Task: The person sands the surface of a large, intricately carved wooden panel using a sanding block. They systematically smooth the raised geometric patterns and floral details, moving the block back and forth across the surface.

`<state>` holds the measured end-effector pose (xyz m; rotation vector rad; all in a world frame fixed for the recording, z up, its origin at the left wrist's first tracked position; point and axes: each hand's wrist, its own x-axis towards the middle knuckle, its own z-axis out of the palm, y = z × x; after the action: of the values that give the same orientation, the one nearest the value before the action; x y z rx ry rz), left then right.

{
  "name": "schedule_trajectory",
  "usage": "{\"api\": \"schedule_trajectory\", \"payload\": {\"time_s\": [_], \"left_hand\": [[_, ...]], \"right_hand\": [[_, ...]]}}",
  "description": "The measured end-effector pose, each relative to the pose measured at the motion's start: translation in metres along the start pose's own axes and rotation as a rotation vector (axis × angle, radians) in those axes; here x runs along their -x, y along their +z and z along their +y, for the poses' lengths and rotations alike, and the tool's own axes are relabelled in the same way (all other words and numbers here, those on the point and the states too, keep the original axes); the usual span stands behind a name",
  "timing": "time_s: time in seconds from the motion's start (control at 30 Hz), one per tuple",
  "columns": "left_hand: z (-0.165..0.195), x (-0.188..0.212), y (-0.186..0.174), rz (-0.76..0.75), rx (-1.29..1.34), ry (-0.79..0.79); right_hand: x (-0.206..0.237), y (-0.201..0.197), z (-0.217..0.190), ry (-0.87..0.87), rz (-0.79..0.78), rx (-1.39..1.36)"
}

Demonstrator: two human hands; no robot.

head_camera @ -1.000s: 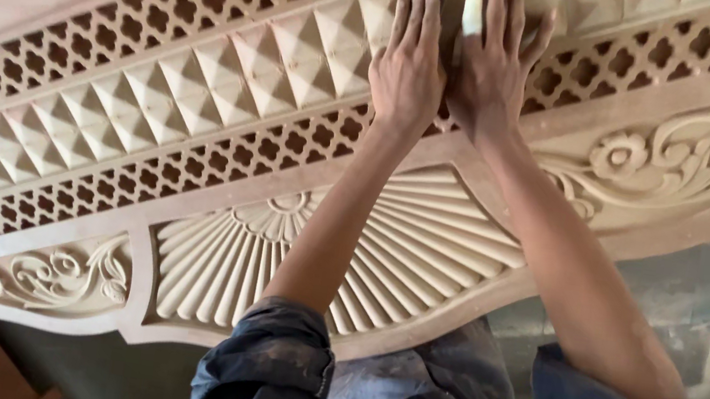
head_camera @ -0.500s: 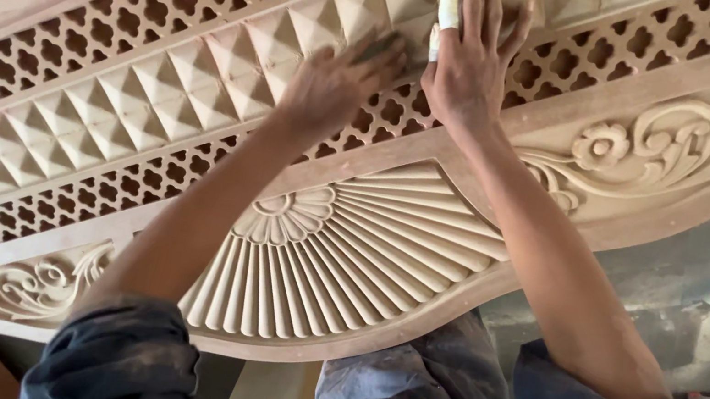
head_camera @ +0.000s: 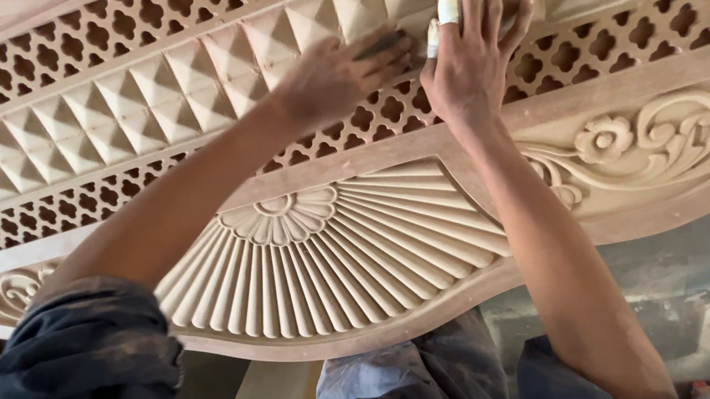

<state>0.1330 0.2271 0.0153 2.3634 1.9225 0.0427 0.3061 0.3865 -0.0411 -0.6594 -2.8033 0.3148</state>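
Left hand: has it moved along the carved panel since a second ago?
Yes. The left hand has slid left along the pyramid-stud row, away from the right hand, which stays put with its taped finger.

- Light: soft, even daylight, warm in tone; source not in view, possibly from the upper left, where the flat board is palest.
- Shadows: shallow, inside the lattice holes and between the fan ribs of the carved panel [head_camera: 347, 254].
- Glare: none; the white finger wrap nearly overexposed.
- Blur: motion smear on the left hand [head_camera: 335, 81]; right hand [head_camera: 472, 59] sharper.
- Focus: lower edge, sleeves and floor soft.
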Motion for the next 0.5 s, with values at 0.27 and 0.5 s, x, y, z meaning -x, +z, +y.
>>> {"api": "schedule_trajectory", "payload": {"time_s": [0.27,0.5], "left_hand": [[0.003,-0.004,0.012,-0.148,0.042,-0.021],[0.025,0.005,0.010,0.056,0.169,-0.214]], "right_hand": [[-0.001,-0.004,-0.009,0.087,-0.068,-0.026],[0.004,0.003,-0.009,0.100,-0.070,-0.011]]}}
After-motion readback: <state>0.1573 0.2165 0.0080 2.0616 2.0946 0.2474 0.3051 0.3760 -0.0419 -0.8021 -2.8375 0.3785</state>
